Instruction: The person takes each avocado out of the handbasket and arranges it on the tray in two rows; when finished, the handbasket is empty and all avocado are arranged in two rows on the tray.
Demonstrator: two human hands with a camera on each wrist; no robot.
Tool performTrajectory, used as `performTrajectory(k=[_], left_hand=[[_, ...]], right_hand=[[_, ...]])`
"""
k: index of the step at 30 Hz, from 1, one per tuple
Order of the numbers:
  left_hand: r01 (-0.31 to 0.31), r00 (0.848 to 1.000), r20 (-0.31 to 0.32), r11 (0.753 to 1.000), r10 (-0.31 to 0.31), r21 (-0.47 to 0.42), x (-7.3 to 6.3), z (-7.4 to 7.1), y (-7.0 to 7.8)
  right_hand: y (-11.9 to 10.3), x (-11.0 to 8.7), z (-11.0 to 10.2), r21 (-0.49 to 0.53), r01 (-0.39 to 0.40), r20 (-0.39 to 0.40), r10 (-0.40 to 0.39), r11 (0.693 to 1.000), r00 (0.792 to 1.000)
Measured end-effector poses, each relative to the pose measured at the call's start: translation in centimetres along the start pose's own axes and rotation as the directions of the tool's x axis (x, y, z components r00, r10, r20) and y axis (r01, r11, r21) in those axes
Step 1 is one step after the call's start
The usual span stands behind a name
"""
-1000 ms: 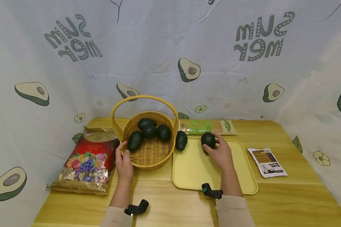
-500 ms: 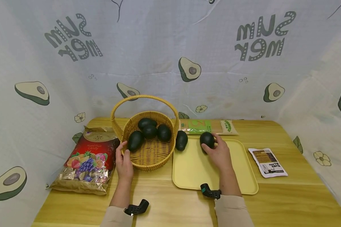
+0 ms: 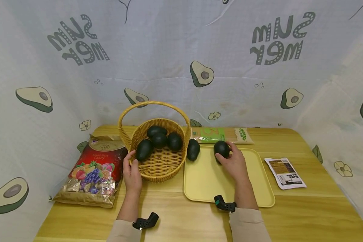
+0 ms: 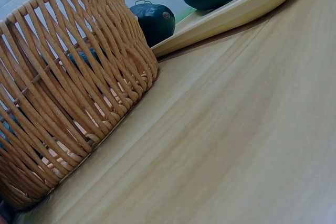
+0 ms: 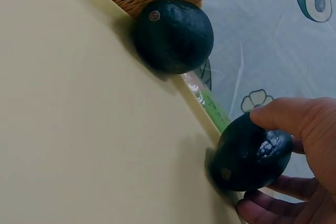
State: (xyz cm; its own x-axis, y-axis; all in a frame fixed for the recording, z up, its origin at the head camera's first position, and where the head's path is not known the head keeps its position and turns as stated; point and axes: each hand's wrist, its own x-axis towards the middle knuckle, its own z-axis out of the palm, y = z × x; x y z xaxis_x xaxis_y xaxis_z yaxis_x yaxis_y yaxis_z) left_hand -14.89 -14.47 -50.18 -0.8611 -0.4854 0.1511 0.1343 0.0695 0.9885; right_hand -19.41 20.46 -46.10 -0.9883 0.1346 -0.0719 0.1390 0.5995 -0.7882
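On the yellow tray (image 3: 204, 181) my right hand (image 3: 236, 164) holds a dark green avocado (image 3: 221, 150) between thumb and fingers. The right wrist view shows this avocado (image 5: 254, 153) low over the tray's edge, with the thumb (image 5: 283, 113) on top and the fingers curled beneath. Another avocado (image 3: 193, 150) lies at the tray's far left corner, against the basket. My left hand (image 3: 132, 174) rests at the left side of the wicker basket (image 3: 163, 164), its fingers lying along the rim. Inside the basket sit several avocados (image 3: 159, 140).
A red and gold bag of fruit candy (image 3: 93, 171) lies left of the basket. Behind the tray is a long green noodle pack (image 3: 213, 135). A small white and brown pouch (image 3: 285, 173) lies to its right. A printed curtain (image 3: 175, 50) closes off the back.
My right hand, holding the avocado, has shifted slightly left and then back right. The left hand and basket have stayed put.
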Motion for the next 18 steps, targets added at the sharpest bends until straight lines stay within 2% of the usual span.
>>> performTrajectory(k=[18], left_hand=[[0.006, 1.000, 0.011, 1.000, -0.006, 0.006, -0.03, -0.08, -0.08]], right_hand=[[-0.10, -0.07, -0.27, -0.027, 0.022, 0.015, -0.022, 0.999, 1.000]])
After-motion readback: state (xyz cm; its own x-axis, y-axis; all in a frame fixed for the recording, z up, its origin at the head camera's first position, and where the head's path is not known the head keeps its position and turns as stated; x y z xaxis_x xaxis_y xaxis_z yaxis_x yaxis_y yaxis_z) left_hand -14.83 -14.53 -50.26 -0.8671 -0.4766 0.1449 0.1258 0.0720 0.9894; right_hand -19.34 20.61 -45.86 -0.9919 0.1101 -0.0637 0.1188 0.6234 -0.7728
